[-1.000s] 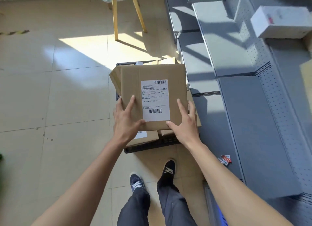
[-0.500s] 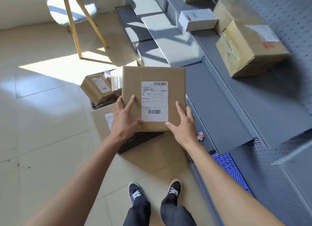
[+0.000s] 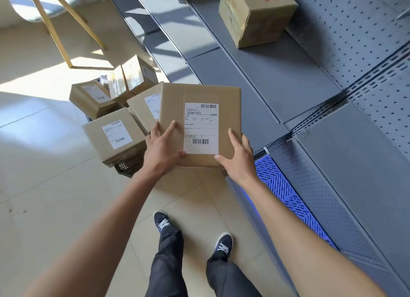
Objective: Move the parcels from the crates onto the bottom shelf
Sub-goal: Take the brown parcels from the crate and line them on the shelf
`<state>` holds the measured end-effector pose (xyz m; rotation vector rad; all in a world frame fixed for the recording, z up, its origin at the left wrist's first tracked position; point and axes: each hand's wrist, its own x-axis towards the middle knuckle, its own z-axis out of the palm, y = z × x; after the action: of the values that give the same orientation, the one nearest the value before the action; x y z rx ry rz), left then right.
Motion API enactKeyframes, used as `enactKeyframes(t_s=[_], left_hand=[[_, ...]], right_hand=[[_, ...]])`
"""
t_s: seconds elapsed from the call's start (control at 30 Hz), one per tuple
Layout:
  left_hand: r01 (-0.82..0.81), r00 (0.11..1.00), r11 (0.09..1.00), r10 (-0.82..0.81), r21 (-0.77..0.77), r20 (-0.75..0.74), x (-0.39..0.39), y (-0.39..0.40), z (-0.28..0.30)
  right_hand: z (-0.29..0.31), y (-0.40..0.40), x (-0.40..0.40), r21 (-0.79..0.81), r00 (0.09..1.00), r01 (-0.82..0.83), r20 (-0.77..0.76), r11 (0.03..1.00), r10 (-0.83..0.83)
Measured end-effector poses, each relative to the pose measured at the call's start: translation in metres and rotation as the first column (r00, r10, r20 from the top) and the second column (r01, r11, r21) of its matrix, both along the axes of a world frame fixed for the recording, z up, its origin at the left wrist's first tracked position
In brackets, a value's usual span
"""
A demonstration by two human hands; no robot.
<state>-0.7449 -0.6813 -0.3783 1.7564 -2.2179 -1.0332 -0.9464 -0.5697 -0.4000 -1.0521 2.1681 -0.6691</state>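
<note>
Your left hand (image 3: pixel 163 151) and right hand (image 3: pixel 238 161) are each making a grip on the near corners of a flat cardboard parcel (image 3: pixel 199 121): the thumbs are pressing on its top face, the fingers are wrapping the left and right edges and going under it out of sight. You are holding it in the air, label (image 3: pixel 201 128) facing up, over the floor (image 3: pixel 44 197), just beside the front edge of the grey shelving.

To the left of the held parcel, more labelled parcels (image 3: pixel 115 134) are sitting piled in a dark crate (image 3: pixel 127 167) on the floor; only a bit of the crate's mesh wall is showing under them. The nearest one is lying flat with its label up, and those behind it are leaning at angles.

To your right, a grey shelf (image 3: pixel 273 81) is lying bare near its front edge, and a large taped box (image 3: pixel 255 12) is standing toward its far end. Below it, a blue grid panel (image 3: pixel 281 190) is showing at floor level against the shelving's base. Your two dark shoes (image 3: pixel 163 222) are standing on the tiles, and a wooden-legged chair (image 3: pixel 55 19) is standing at the far left.
</note>
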Motion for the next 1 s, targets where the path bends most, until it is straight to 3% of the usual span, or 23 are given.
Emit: enactKeyframes(t_s=[0.37, 0.73, 1.0], left_hand=[[0.018, 0.998, 0.998, -0.022, 0.058, 0.065, -0.026, 0.105, -0.031], [0.082, 0.996, 0.993, -0.083, 0.09, 0.009, -0.023, 0.15, -0.085], [0.102, 0.995, 0.988, -0.099, 0.117, -0.033, -0.064, 0.203, -0.144]], right_hand=[[-0.03, 0.107, -0.025, 0.085, 1.0, -0.011, 0.019, 0.996, 0.009], [-0.078, 0.172, -0.011, 0.102, 0.993, 0.114, 0.002, 0.988, -0.114], [-0.124, 0.229, -0.047, 0.065, 0.984, 0.176, -0.015, 0.982, -0.175]])
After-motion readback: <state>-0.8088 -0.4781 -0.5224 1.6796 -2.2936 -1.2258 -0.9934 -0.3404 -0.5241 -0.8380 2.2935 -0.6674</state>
